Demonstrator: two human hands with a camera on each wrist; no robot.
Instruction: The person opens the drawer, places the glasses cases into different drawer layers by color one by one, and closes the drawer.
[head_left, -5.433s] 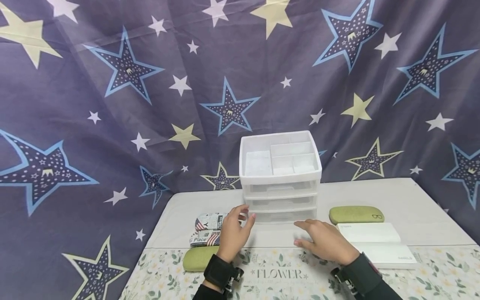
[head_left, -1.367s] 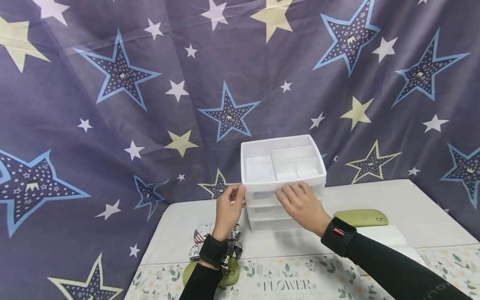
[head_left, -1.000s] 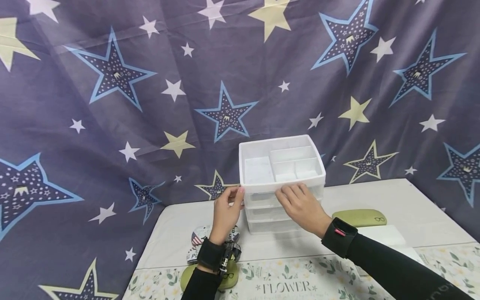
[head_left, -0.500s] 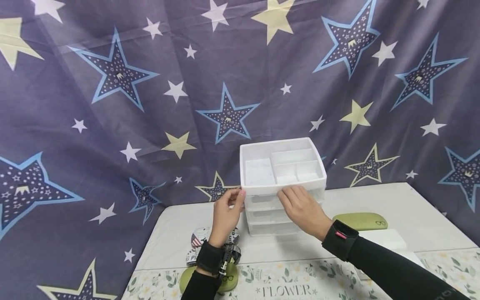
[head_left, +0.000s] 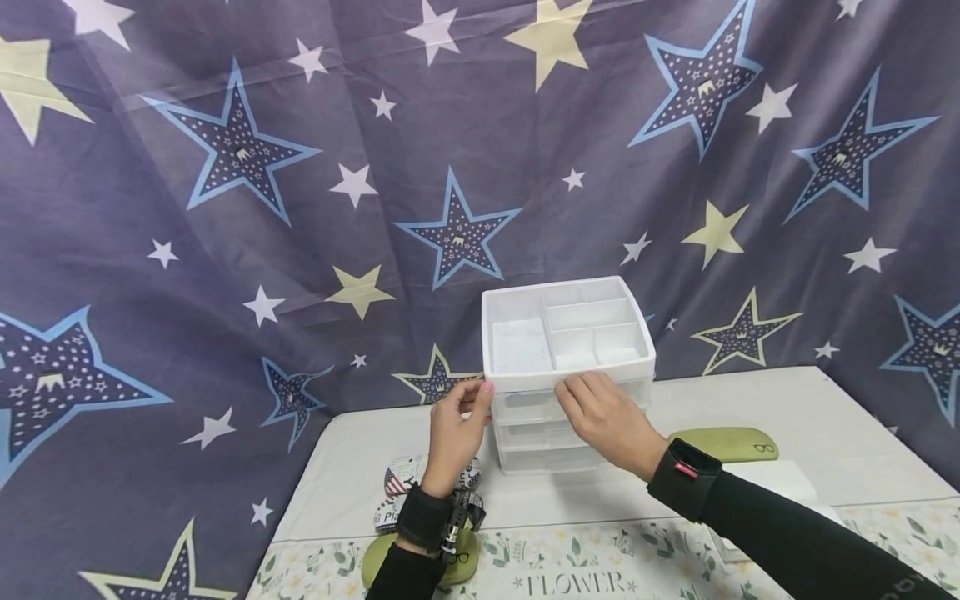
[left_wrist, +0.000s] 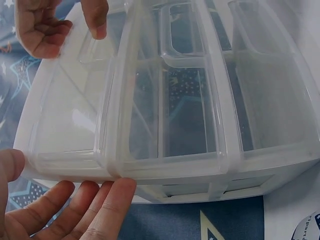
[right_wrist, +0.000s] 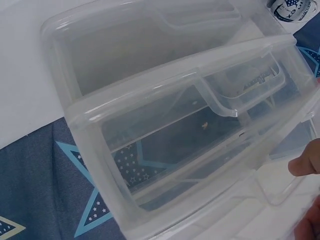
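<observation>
On the near floral cloth [head_left: 525,543], a green case [head_left: 377,562] is partly covered by the left sleeve [head_left: 407,575]. Beyond it, the front-left corner of the white drawer unit [head_left: 534,381] is pinched by the left hand [head_left: 454,433], thumb in front, fingers along the side. Top drawer [left_wrist: 65,120] is met by the right hand [head_left: 606,418], fingers curled; whether it's gripped can't be told. Unit is stood upright on the white table [head_left: 720,392], backed by a star-print curtain [head_left: 495,142].
</observation>
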